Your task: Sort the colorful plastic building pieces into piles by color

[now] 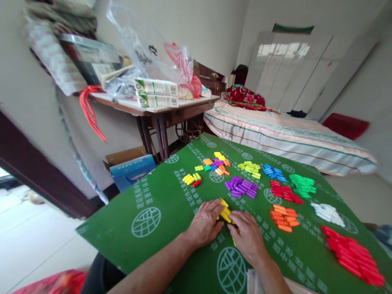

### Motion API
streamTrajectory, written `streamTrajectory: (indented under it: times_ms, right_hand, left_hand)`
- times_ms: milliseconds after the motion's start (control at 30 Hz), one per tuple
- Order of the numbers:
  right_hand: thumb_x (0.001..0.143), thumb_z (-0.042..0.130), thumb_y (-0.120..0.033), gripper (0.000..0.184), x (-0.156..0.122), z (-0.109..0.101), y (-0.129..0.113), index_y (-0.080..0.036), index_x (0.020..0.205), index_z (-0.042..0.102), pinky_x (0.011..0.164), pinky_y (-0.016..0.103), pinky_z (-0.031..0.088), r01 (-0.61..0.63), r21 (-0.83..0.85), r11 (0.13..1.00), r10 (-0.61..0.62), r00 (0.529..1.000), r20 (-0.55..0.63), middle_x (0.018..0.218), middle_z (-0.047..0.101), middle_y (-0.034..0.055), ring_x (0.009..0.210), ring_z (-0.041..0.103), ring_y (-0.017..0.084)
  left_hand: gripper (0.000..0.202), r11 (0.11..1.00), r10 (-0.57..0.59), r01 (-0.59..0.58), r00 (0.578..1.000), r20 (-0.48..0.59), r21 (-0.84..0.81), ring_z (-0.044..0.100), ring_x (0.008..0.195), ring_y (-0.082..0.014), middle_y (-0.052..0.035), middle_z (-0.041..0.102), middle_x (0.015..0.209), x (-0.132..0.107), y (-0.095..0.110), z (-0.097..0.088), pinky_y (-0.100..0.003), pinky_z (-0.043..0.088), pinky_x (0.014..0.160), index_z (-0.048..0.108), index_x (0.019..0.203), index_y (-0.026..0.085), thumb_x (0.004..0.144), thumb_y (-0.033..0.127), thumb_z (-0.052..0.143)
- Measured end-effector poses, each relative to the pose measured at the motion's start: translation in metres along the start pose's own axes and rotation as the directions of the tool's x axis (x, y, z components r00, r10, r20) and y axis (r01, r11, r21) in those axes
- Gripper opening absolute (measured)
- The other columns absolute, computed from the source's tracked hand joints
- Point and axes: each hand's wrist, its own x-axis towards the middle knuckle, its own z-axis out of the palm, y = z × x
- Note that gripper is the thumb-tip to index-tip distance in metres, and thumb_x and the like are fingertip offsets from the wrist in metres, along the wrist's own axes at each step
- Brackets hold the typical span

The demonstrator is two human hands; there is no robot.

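My left hand (206, 223) and my right hand (248, 237) rest side by side on the green mat (159, 216), fingers curled around a small heap of yellow plastic pieces (226, 212) that shows between them. Part of the yellow heap is hidden under my fingers. Beyond my hands lie sorted heaps: purple pieces (241, 188), red pieces (285, 192), orange pieces (284, 217), green pieces (302, 184), blue pieces (274, 172), lime pieces (251, 168), white pieces (328, 213) and a mixed pile (217, 163).
A large red heap (355, 255) lies at the mat's right edge. A few loose yellow pieces (191, 179) sit at the left. Behind stand a sewing table (159, 109) with boxes and bags, a bed (284, 134) and a blue box (132, 170) on the floor.
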Motion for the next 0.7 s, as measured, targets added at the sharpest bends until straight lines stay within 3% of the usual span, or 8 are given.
streamTrajectory:
  times_ms: [200,367,467,600,700]
  right_hand:
    - [0.081,0.051,-0.016,0.01,-0.001,-0.002,-0.001,-0.021,0.078,0.059,0.08,0.032,0.042,-0.029,-0.01,1.0,0.029,0.999,-0.017,0.088,0.065,0.0037,0.086,0.058,0.018]
    - [0.081,0.054,-0.021,0.007,-0.005,-0.003,0.005,-0.02,0.078,0.06,0.08,0.033,0.044,-0.046,0.061,0.997,0.05,0.996,-0.073,0.087,0.066,0.0048,0.084,0.059,0.018]
    - [0.083,0.053,-0.028,0.012,-0.007,-0.006,0.011,-0.019,0.079,0.061,0.081,0.033,0.046,-0.122,0.173,0.977,0.15,0.976,-0.16,0.087,0.067,0.0062,0.084,0.06,0.018]
    - [0.082,0.054,-0.039,0.024,-0.009,-0.009,0.024,-0.017,0.085,0.065,0.081,0.033,0.048,-0.326,0.376,0.867,0.427,0.875,-0.226,0.089,0.068,0.0086,0.086,0.061,0.019]
    - [0.08,0.055,-0.046,0.034,-0.01,-0.009,0.034,-0.015,0.088,0.066,0.08,0.034,0.049,-0.471,0.526,0.709,0.625,0.765,-0.157,0.089,0.069,0.0095,0.085,0.063,0.02]
  left_hand:
    - [0.045,1.0,0.003,-0.003,1.0,0.002,0.019,0.038,0.128,-0.0271,-0.0106,0.044,0.138,0.0,0.0,0.001,-0.048,0.03,0.107,0.051,0.12,0.023,0.075,0.022,0.054]
    - [0.06,1.0,-0.025,0.025,1.0,-0.014,-0.019,0.038,0.128,-0.025,-0.0113,0.044,0.138,-0.001,0.001,0.001,-0.045,0.029,0.108,0.039,0.131,0.019,0.074,0.023,0.055]
    - [0.061,0.999,-0.013,0.013,1.0,0.0,-0.033,0.037,0.129,-0.024,-0.0113,0.044,0.139,-0.002,0.002,0.0,-0.044,0.029,0.109,0.038,0.132,0.018,0.074,0.021,0.054]
    - [0.061,0.997,0.008,-0.006,1.0,0.019,-0.077,0.034,0.131,-0.0238,-0.011,0.041,0.141,-0.002,0.001,0.002,-0.044,0.028,0.11,0.037,0.133,0.019,0.074,0.02,0.053]
    - [0.062,0.991,0.03,-0.025,0.999,0.039,-0.133,0.033,0.132,-0.0231,-0.0122,0.04,0.142,-0.002,0.001,0.006,-0.043,0.029,0.11,0.036,0.133,0.017,0.074,0.019,0.053]
